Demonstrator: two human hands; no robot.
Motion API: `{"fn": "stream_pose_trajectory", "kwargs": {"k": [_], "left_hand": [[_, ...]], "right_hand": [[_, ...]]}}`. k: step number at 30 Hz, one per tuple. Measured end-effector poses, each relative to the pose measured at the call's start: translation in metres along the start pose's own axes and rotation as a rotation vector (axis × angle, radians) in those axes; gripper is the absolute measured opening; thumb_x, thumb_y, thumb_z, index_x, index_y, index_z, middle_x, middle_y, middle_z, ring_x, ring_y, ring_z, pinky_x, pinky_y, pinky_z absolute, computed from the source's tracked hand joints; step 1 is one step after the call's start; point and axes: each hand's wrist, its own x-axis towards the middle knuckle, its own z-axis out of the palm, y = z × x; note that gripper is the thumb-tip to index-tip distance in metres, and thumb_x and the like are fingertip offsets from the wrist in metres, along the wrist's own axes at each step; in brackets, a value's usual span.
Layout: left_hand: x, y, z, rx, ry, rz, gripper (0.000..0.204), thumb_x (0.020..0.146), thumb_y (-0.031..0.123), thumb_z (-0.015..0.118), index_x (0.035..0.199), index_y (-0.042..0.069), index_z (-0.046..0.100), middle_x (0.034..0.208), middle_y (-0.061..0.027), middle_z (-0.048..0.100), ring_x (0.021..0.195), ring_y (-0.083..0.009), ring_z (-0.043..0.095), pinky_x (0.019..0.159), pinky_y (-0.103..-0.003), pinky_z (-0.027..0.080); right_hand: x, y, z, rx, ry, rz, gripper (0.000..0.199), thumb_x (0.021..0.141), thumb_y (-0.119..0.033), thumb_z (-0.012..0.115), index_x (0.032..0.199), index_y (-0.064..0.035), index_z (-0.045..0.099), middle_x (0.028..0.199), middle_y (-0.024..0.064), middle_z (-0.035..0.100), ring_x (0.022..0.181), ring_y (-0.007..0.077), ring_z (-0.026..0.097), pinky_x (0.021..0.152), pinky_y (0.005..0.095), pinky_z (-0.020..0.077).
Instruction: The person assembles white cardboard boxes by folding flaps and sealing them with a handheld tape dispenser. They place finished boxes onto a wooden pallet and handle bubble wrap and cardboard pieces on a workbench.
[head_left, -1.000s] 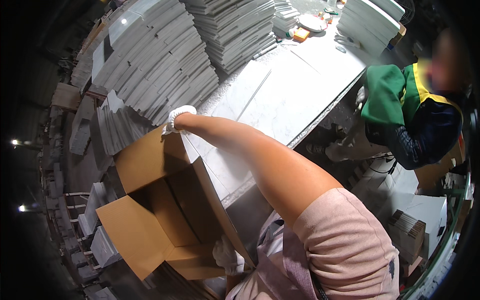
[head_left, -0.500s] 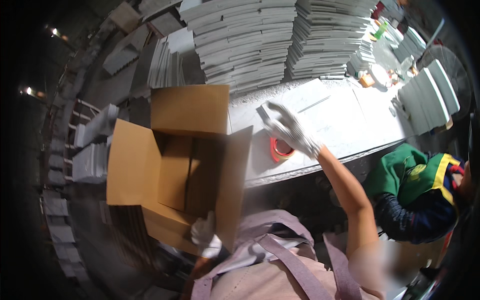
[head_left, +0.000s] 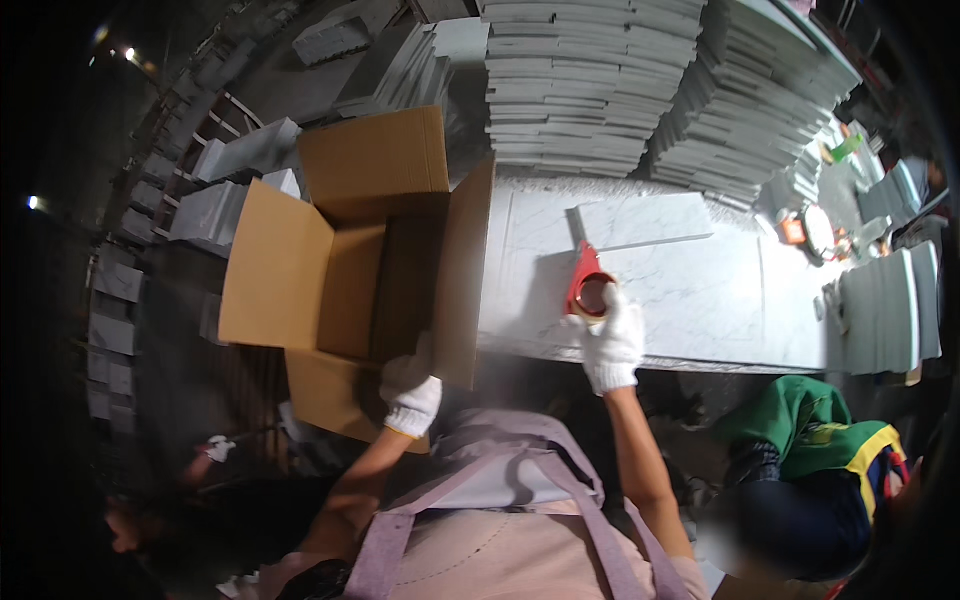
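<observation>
An open cardboard box (head_left: 275, 270) stands at the left with its flaps spread, and its visible inside holds nothing. My left hand (head_left: 412, 390), in a white knit glove, grips the box's near edge beside the right flap; its fingertips are partly hidden. To the right, over the front part of the white marble-look worktop (head_left: 690, 300), my right hand (head_left: 612, 345), gloved too, closes on a red tape dispenser (head_left: 584, 268). Its roll sits near my thumb, and its narrow end points away from me. Just beyond lies a flat pale slab (head_left: 645, 220).
Tall stacks of grey-white tiles (head_left: 590, 90) rise behind the worktop. More slabs (head_left: 885, 310) stand upright at its right end. A co-worker in green and yellow (head_left: 810, 450) is close at my right; another person's gloved hand (head_left: 218, 448) shows at lower left.
My right hand has come back from the far slab toward me and taken hold of the tape dispenser. My left hand stays at the box edge as the view shifts.
</observation>
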Motion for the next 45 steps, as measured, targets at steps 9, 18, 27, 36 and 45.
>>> {"fn": "stream_pose_trajectory", "kwargs": {"k": [9, 18, 27, 36, 45], "left_hand": [[0.041, -0.004, -0.003, -0.055, 0.014, -0.156, 0.045, 0.093, 0.052, 0.066, 0.089, 0.008, 0.076, 0.069, -0.0173, 0.07, 0.064, -0.0401, 0.07, 0.057, -0.053, 0.057], [0.045, -0.014, -0.001, -0.201, -0.002, -0.531, 0.049, 0.09, 0.056, 0.067, 0.086, 0.007, 0.076, 0.076, -0.0189, 0.072, 0.075, -0.0424, 0.074, 0.066, -0.057, 0.059], [0.053, -0.017, 0.006, -0.115, 0.12, -0.307, 0.04, 0.099, 0.045, 0.06, 0.084, 0.011, 0.077, 0.077, -0.0173, 0.073, 0.073, -0.043, 0.072, 0.065, -0.056, 0.057], [0.041, -0.013, -0.05, -0.081, -0.368, -0.181, 0.057, 0.093, 0.045, 0.069, 0.144, 0.02, 0.059, 0.139, -0.0194, 0.064, 0.13, -0.0399, 0.058, 0.1, -0.057, 0.052], [0.027, -0.009, -0.143, -0.113, -0.017, 0.107, 0.064, 0.096, 0.042, 0.072, 0.147, 0.007, 0.056, 0.13, -0.0154, 0.069, 0.125, -0.0371, 0.061, 0.114, -0.051, 0.043]], "right_hand": [[0.016, 0.002, 0.046, -0.17, -0.305, 0.107, 0.064, 0.086, -0.031, 0.082, 0.137, -0.0011, 0.058, 0.101, 0.0237, 0.077, 0.114, 0.041, 0.069, 0.127, 0.0499, 0.0277], [0.004, 0.1, 0.008, -0.362, 0.003, 0.116, 0.047, 0.093, -0.031, 0.076, 0.129, -0.0032, 0.067, 0.1, 0.0248, 0.075, 0.116, 0.0452, 0.067, 0.118, 0.0514, 0.0418], [0.029, 0.11, -0.045, -0.459, 0.068, 0.044, 0.061, 0.09, -0.029, 0.078, 0.143, -0.0061, 0.058, 0.11, 0.0163, 0.074, 0.115, 0.0302, 0.068, 0.129, 0.0424, 0.0271], [0.114, -0.179, -0.217, -0.229, -0.449, -0.603, 0.025, 0.098, -0.029, 0.073, 0.114, -0.0091, 0.074, 0.082, 0.0111, 0.075, 0.072, 0.0273, 0.073, 0.067, 0.0396, 0.0577], [0.112, -0.284, -0.249, -0.223, -0.493, -0.741, 0.031, 0.099, -0.025, 0.072, 0.095, 0.0055, 0.072, 0.055, 0.0157, 0.065, 0.053, 0.0266, 0.073, 0.06, 0.0437, 0.0649]]}}
